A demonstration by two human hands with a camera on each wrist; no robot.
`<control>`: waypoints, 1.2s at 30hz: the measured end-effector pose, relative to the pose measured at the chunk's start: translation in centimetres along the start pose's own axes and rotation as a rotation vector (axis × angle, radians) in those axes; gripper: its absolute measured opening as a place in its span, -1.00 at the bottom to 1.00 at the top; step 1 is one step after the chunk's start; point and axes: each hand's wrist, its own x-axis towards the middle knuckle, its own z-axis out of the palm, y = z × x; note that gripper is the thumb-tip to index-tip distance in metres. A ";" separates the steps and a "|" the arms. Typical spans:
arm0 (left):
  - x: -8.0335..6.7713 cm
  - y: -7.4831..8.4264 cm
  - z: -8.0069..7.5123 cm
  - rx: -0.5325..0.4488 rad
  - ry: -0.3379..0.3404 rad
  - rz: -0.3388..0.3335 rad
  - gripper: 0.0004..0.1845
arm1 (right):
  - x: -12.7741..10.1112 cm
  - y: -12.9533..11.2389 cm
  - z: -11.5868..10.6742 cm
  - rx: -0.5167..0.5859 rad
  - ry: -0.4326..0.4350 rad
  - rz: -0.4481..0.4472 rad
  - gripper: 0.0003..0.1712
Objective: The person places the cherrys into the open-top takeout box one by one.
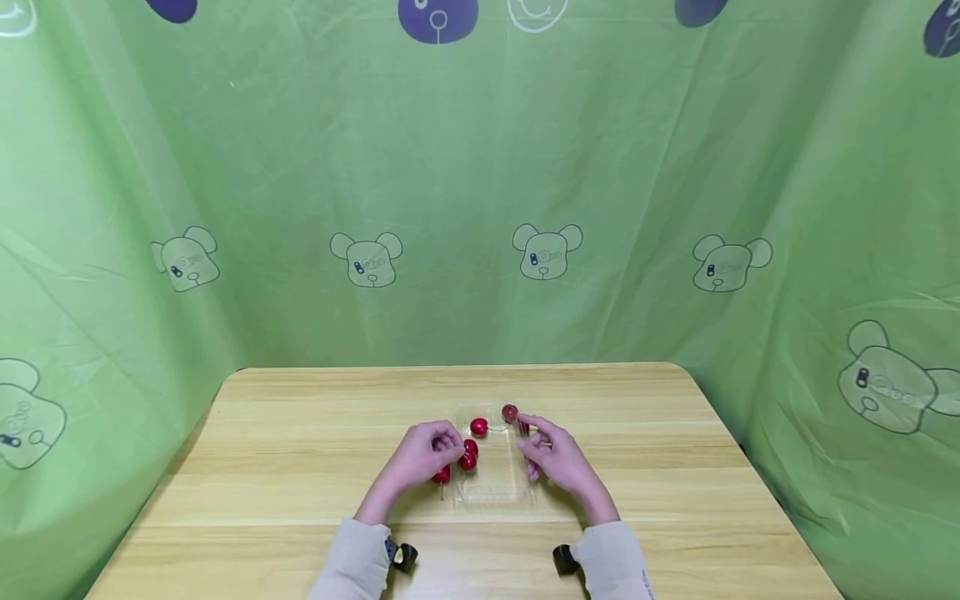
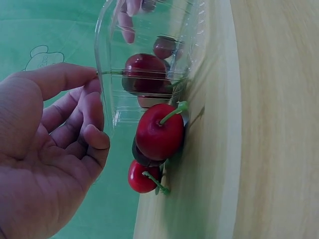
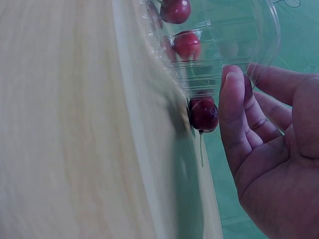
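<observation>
In the left wrist view, my left hand [image 2: 55,124] pinches the green stem of a dark red cherry [image 2: 143,69] at the rim of a clear plastic container [image 1: 495,487]. That cherry hangs inside the wall. On the container's other side, my right hand [image 1: 553,454] holds the rim between thumb and fingers. Inside it, another cherry [image 1: 478,427] lies farther back. Outside the left wall are a bright red cherry [image 2: 159,132] with its stem up and a second cherry [image 2: 142,177]. Beyond the right wall rests a dark cherry [image 3: 204,115], stem trailing, with one more behind it.
The container stands on a light wooden table [image 1: 300,408], near its middle. Green cloth [image 1: 450,325] printed with bear heads hangs behind the table and on both sides. A black wrist device [image 1: 403,557] shows at the left sleeve, another [image 1: 566,560] at the right.
</observation>
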 end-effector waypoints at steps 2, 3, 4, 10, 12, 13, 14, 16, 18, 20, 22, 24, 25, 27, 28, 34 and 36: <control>0.0 -0.1 0.0 0.006 -0.003 -0.002 -0.95 | 0.0 0.0 0.0 -0.001 0.001 0.000 -0.32; 0.0 -0.1 0.0 0.007 -0.004 -0.004 -0.96 | 0.0 0.0 0.0 -0.002 0.001 0.000 -0.32; 0.0 -0.1 0.1 0.011 -0.006 -0.005 -0.96 | 0.0 0.0 0.0 -0.003 0.002 0.001 -0.32; 0.1 -0.1 0.1 0.026 -0.010 0.004 -0.96 | 0.1 0.1 0.0 -0.024 0.006 0.005 -0.32; 0.1 -0.1 0.1 0.028 -0.013 0.006 -0.96 | 0.2 0.1 0.0 -0.028 0.005 0.007 -0.32; 0.1 -0.1 0.1 0.028 -0.014 0.005 -0.96 | 0.2 0.0 0.0 -0.029 0.005 0.010 -0.32; 0.1 -0.1 0.1 0.028 -0.015 0.005 -0.96 | 0.1 -0.1 0.0 -0.030 0.003 0.013 -0.32; 0.1 0.0 0.1 0.031 -0.015 0.006 -0.96 | 0.0 -0.6 0.0 -0.029 -0.002 0.019 -0.33; 0.0 0.1 0.1 0.034 -0.015 0.005 -0.96 | -0.1 -0.6 0.0 -0.032 -0.002 0.022 -0.33; -0.1 0.2 0.1 0.037 -0.015 0.003 -0.96 | -0.5 -1.5 0.0 -0.026 -0.006 0.018 -0.33; -0.1 0.3 0.1 0.037 -0.017 -0.003 -0.95 | -0.5 -1.3 0.0 -0.024 -0.008 0.017 -0.33; -0.1 0.2 0.0 0.037 -0.020 -0.010 -0.95 | -0.3 -0.9 0.0 -0.024 -0.007 0.013 -0.33; -0.1 0.2 0.0 0.036 -0.021 -0.013 -0.95 | -0.3 -0.9 -0.1 -0.024 -0.006 0.010 -0.33; -0.1 0.2 0.0 0.037 -0.025 -0.018 -0.95 | 0.2 0.1 -0.1 -0.034 0.000 0.009 -0.32; -0.2 0.2 0.0 0.039 -0.026 -0.017 -0.95 | 0.2 0.3 -0.1 -0.036 0.003 0.006 -0.32; -0.2 0.3 -0.1 0.044 -0.032 -0.007 -0.95 | 0.1 0.3 -0.2 -0.034 0.006 0.005 -0.32; -0.2 0.3 -0.1 0.043 -0.032 -0.006 -0.95 | 0.0 0.1 -0.2 -0.027 0.003 0.010 -0.32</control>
